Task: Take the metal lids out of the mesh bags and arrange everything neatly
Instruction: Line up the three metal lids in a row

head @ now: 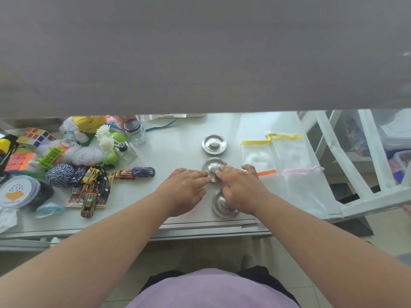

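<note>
Nearest lid [222, 205] sits on the counter [173, 152] close to the front edge, partly under the right hand [241, 187], w/ the wrist over it. Just beyond, both hands meet on the middle lid [214, 170]: left hand [184, 185] flat, fingers loosely spread, tips at the lid's left rim; right hand's fingertips on its knob and right side. Neither hand grips anything, looks like nudging it into line. Far lid [214, 144] lies untouched further back, so the 3 lids form a rough front-to-back row, prob. on purpose for neatness. Right of the row, the mesh bags [295, 165] lie flat, side by side, seemingly emptied. Toy cars [93, 185] etc. clutter the left side, well apart.
</note>
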The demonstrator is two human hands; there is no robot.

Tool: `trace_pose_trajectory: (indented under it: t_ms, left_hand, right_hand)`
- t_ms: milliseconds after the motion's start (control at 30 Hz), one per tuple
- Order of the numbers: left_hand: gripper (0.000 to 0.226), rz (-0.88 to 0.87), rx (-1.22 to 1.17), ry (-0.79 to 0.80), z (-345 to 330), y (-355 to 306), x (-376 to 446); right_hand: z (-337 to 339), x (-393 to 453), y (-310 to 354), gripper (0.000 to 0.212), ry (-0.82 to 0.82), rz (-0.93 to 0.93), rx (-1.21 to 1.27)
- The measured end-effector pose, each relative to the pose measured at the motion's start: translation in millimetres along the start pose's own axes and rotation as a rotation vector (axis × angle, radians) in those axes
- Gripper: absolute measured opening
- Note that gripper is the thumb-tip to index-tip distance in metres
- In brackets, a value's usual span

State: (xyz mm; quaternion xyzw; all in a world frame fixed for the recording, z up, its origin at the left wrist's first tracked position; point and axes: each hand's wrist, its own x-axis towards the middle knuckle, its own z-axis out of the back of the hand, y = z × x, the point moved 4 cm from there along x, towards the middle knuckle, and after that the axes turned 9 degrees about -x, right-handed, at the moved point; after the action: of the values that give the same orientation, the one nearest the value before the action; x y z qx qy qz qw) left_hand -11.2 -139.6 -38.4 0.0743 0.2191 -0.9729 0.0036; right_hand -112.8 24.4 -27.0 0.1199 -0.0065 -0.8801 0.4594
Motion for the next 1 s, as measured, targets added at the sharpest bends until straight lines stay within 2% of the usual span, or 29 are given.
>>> trace_pose_trajectory:
  t_ms: [467,667,867,1000]
  left_hand:
    - [0.052,0.002,-0.019,-0.030,-3.4,-4.9,-4.4]
    - [0.055,-0.078,-0.008,-0.057,-3.5,-21.0,-31.4]
    - [0.051,-0.154,-0.073,0.024,-27.3,-43.4,-65.4]
    - [0.045,-0.123,-0.110,-0.015,-26.6,-44.5,-68.9]
  right_hand:
    - [1.8,-5.2,3.3,0.063,-0.040,-0.003,0.003]
    - [6.1,-47.5,-1.7,0.053,-0.146,0.066,-0.014]
    - [-21.3,-95.8,8.2,0.058,-0.030,0.070,-0.013]
    - [-26.2,-94.1,20.8,0.061,-0.040,0.034,0.052]
